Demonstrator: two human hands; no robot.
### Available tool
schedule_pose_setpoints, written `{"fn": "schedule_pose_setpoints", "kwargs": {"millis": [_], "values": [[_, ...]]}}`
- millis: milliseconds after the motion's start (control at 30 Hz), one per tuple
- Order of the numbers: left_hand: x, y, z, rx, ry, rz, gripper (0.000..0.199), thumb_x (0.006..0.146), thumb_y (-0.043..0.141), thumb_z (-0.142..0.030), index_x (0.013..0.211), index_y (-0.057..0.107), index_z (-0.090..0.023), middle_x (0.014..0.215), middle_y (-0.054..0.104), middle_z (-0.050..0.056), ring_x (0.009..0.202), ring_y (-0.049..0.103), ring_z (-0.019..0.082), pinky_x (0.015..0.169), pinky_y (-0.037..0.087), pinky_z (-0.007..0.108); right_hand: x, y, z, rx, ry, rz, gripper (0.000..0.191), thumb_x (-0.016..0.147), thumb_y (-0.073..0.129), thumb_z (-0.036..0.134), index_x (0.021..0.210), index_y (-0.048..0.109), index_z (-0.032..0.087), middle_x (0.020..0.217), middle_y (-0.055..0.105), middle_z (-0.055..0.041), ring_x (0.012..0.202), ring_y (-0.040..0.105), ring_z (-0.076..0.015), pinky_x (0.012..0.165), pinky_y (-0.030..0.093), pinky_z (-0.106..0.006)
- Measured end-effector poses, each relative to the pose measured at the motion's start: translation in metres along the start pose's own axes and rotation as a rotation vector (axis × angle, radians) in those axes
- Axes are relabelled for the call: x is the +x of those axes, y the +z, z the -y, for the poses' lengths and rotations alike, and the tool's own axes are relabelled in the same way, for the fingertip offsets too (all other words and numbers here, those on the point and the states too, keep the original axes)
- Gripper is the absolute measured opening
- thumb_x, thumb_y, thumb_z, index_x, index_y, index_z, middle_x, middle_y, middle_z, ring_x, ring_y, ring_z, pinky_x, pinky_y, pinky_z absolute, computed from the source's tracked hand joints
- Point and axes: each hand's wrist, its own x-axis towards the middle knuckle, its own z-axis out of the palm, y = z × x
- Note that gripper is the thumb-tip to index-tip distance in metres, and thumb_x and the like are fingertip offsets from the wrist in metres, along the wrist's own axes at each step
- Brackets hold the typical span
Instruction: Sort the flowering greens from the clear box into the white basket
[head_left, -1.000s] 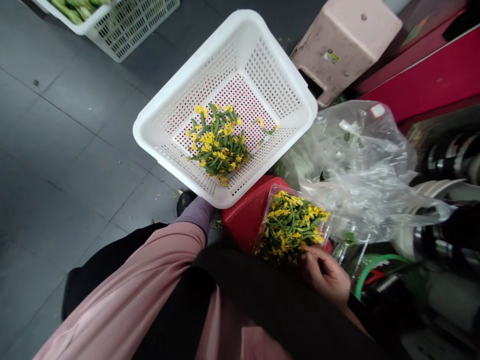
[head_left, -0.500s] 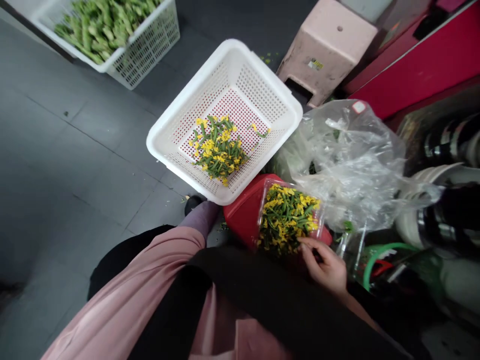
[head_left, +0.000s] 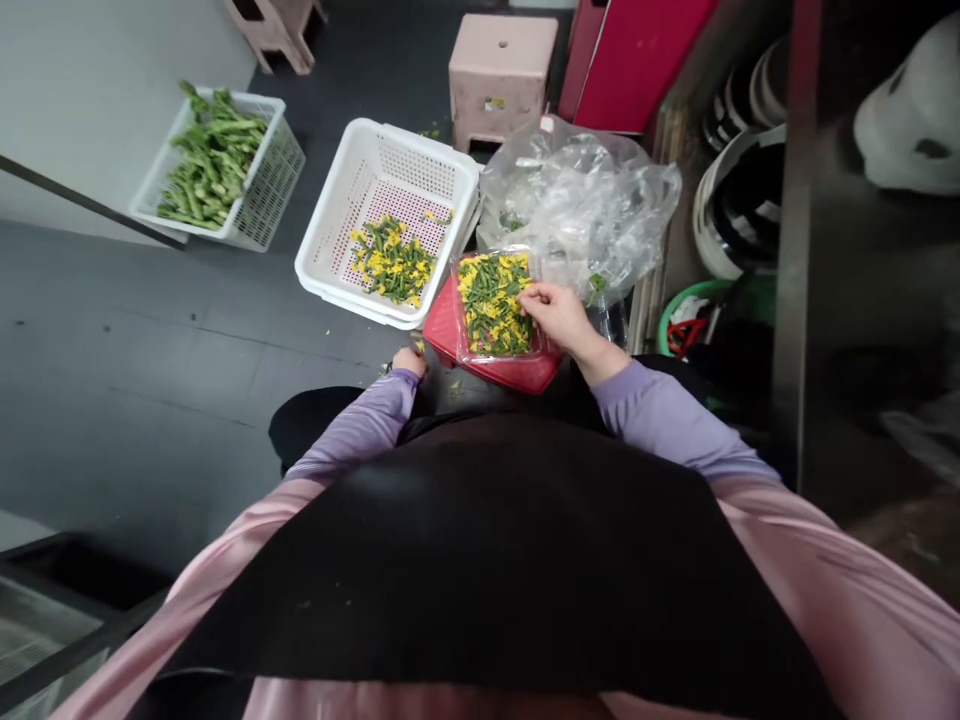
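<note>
A clear plastic tray (head_left: 487,357) full of green sprigs with yellow flowers (head_left: 487,300) rests on a red stool (head_left: 525,375). My right hand (head_left: 561,318) reaches over the tray's right edge, its fingertips pinched together at the sprigs. What lies between them is too small to make out. My left hand (head_left: 410,362) is low beside the stool's left side, its fingers curled closed. A bit of yellow shows at its fingertips; I cannot tell whether it is held. Beyond, a white perforated basket (head_left: 330,215) contains a loose heap of the same flowering sprigs (head_left: 394,262).
Another white basket (head_left: 274,185) of thick green stalks (head_left: 214,165) stands at the far left. A clear plastic bag (head_left: 592,200) lies right of the basket, near a pink stool (head_left: 502,75). A metal shelf post (head_left: 796,280) rises on the right.
My view has turned and pulled back, bringing my left hand into sight beside the red stool. My right hand stays at the tray's right side, fingers still pinched.
</note>
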Motion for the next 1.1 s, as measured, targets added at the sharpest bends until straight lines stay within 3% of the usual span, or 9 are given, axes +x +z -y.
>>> {"fn": "schedule_pose_setpoints", "kwargs": {"millis": [67, 167, 300, 433, 667, 767, 867, 1000, 1100], "values": [[-0.018, -0.002, -0.001, 0.067, 0.099, -0.087, 0.017, 0.096, 0.058, -0.024, 0.092, 0.072, -0.015, 0.079, 0.073, 0.005, 0.069, 0.068, 0.015, 0.071, 0.051, 0.025, -0.007, 0.005, -0.001, 0.054, 0.089, 0.052, 0.009, 0.080, 0.072, 0.017, 0.072, 0.067, 0.015, 0.058, 0.062, 0.0030, 0.046, 0.046, -0.0068, 0.046, 0.034, -0.020], [-0.051, 0.003, -0.021, 0.216, 0.499, -0.163, 0.020, 0.094, 0.059, -0.029, 0.099, 0.075, -0.018, 0.085, 0.077, 0.006, 0.077, 0.071, 0.017, 0.078, 0.050, 0.024, -0.026, 0.018, 0.006, 0.122, 0.198, 0.208, 0.015, 0.084, 0.074, 0.021, 0.073, 0.067, 0.015, 0.055, 0.060, 0.0026, 0.041, 0.044, -0.0068, 0.041, 0.030, -0.021], [-0.082, 0.026, -0.062, 0.414, 0.779, -0.041, 0.016, 0.089, 0.065, -0.025, 0.094, 0.078, -0.016, 0.096, 0.077, 0.011, 0.096, 0.071, 0.024, 0.092, 0.048, 0.028, -0.045, 0.029, 0.019, 0.229, 0.208, 0.193, 0.026, 0.085, 0.077, 0.018, 0.065, 0.060, 0.016, 0.046, 0.052, 0.0048, 0.041, 0.044, -0.0069, 0.042, 0.034, -0.020], [-0.080, 0.040, -0.086, 0.346, 0.843, 0.017, 0.020, 0.092, 0.059, -0.024, 0.098, 0.077, -0.015, 0.088, 0.076, 0.008, 0.089, 0.069, 0.020, 0.089, 0.048, 0.026, -0.041, 0.018, 0.020, 0.347, 0.200, 0.039, 0.026, 0.085, 0.077, 0.017, 0.066, 0.059, 0.016, 0.048, 0.053, 0.0060, 0.043, 0.043, -0.0057, 0.042, 0.035, -0.019], [-0.061, 0.032, -0.104, 0.332, 0.872, 0.197, 0.023, 0.091, 0.057, -0.020, 0.097, 0.078, -0.013, 0.078, 0.071, 0.006, 0.079, 0.066, 0.017, 0.084, 0.047, 0.024, -0.017, 0.005, 0.008, 0.326, 0.242, 0.132, 0.028, 0.093, 0.067, 0.012, 0.065, 0.059, 0.014, 0.050, 0.053, 0.0031, 0.043, 0.043, -0.0062, 0.044, 0.034, -0.020], [-0.053, 0.034, -0.106, 0.530, 0.832, 0.153, 0.029, 0.094, 0.055, -0.026, 0.093, 0.079, -0.010, 0.087, 0.073, 0.009, 0.087, 0.067, 0.019, 0.085, 0.047, 0.026, -0.009, 0.005, 0.009, 0.290, 0.269, 0.170, 0.027, 0.092, 0.063, 0.006, 0.067, 0.058, 0.015, 0.052, 0.054, 0.0028, 0.044, 0.045, -0.0060, 0.045, 0.034, -0.019], [-0.040, 0.042, -0.099, 0.866, 0.802, 0.079, 0.036, 0.096, 0.052, -0.034, 0.101, 0.080, -0.012, 0.105, 0.071, 0.013, 0.095, 0.067, 0.023, 0.083, 0.047, 0.029, -0.002, 0.002, 0.016, 0.341, 0.303, 0.051, 0.021, 0.092, 0.057, 0.005, 0.074, 0.059, 0.015, 0.058, 0.055, 0.0028, 0.048, 0.049, -0.0059, 0.047, 0.037, -0.018], [-0.024, 0.058, -0.087, 1.121, 0.956, 0.136, 0.037, 0.096, 0.050, -0.024, 0.123, 0.075, -0.023, 0.121, 0.065, 0.011, 0.110, 0.064, 0.024, 0.083, 0.046, 0.029, 0.000, -0.003, 0.024, 0.459, 0.379, -0.003, 0.025, 0.092, 0.044, 0.003, 0.074, 0.056, 0.016, 0.065, 0.056, 0.0020, 0.051, 0.052, -0.0061, 0.052, 0.042, -0.019], [-0.014, 0.069, -0.088, 1.202, 0.984, 0.168, 0.039, 0.097, 0.046, -0.023, 0.125, 0.073, -0.021, 0.118, 0.065, 0.012, 0.107, 0.065, 0.024, 0.079, 0.046, 0.031, 0.000, -0.002, 0.025, 0.477, 0.431, 0.006, 0.024, 0.090, 0.044, 0.002, 0.073, 0.054, 0.015, 0.059, 0.051, 0.0043, 0.048, 0.047, -0.0051, 0.052, 0.041, -0.019]]}}
